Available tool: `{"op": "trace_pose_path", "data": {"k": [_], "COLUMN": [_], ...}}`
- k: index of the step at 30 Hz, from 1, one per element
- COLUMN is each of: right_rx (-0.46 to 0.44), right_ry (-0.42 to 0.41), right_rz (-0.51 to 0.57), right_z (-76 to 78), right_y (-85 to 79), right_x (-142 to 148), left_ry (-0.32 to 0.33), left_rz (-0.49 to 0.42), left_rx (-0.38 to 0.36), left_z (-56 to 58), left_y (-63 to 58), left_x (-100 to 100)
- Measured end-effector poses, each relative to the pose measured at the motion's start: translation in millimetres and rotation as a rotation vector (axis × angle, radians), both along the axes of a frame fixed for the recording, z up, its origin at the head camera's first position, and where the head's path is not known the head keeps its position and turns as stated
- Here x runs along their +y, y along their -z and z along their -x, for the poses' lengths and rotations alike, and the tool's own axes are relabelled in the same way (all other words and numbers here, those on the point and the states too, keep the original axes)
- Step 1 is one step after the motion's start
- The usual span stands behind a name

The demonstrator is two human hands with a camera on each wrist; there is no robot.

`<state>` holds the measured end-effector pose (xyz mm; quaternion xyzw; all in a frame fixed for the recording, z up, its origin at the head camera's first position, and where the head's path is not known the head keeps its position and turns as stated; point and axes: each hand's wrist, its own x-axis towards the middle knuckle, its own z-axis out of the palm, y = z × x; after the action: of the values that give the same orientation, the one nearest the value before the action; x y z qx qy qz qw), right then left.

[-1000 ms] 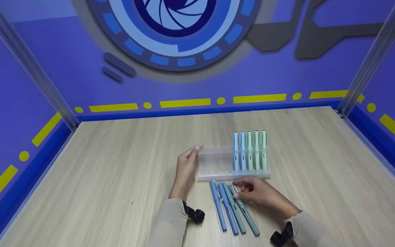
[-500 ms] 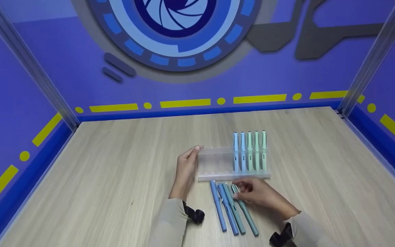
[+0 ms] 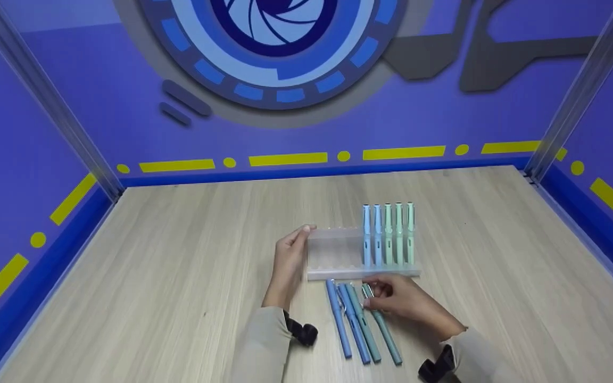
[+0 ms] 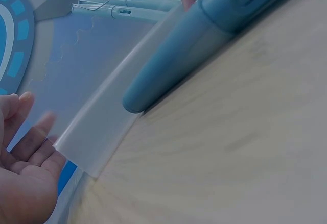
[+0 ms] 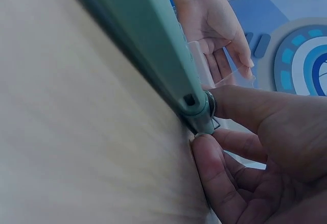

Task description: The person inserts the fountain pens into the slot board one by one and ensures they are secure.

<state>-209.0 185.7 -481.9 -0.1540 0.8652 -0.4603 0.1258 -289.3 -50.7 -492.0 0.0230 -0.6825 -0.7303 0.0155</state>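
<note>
My left hand (image 3: 289, 255) holds the left end of a clear plastic pen rack (image 3: 333, 252), with the thumb at its upper corner. My right hand (image 3: 405, 300) pinches the clip end of a dark green pen (image 3: 386, 335) between thumb and fingers; the right wrist view shows this pen (image 5: 153, 45) close up. It lies at the right of a loose row on the table. Beside it are another green pen (image 3: 365, 324), a blue pen (image 3: 356, 330) and a second blue pen (image 3: 338, 319). Light green pens (image 3: 399, 234) and light blue pens (image 3: 371, 234) stand upright in the rack's right half.
The wooden table (image 3: 179, 276) meets a blue patterned wall (image 3: 99, 106) at the back and sides. Metal posts (image 3: 567, 96) rise at the corners. A black wrist camera (image 3: 304, 334) sits on the left wrist, near the loose pens.
The pinched green pen has rolled about its length, and its clip end has shifted slightly right, away from the neighbouring pen. The left hand and the rack hold still.
</note>
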Motion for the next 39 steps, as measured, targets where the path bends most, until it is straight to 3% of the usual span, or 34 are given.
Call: {"op": "trace_pose_path", "data": {"k": [19,39], "right_rx": [-0.032,-0.102], "right_ry": [0.052,0.058], "right_rz": [0.024,0.107], "right_z": [-0.9,1.4], "right_y": [-3.2,-7.0], "right_x": [2.4,8.0], "left_ry": [-0.009,-0.094], "left_rz": [0.010,-0.032], "left_rx": [-0.035,0.053], "left_z": [0.8,2.1], "left_y": [-1.9,0.7], "left_x": [0.6,5.1]}}
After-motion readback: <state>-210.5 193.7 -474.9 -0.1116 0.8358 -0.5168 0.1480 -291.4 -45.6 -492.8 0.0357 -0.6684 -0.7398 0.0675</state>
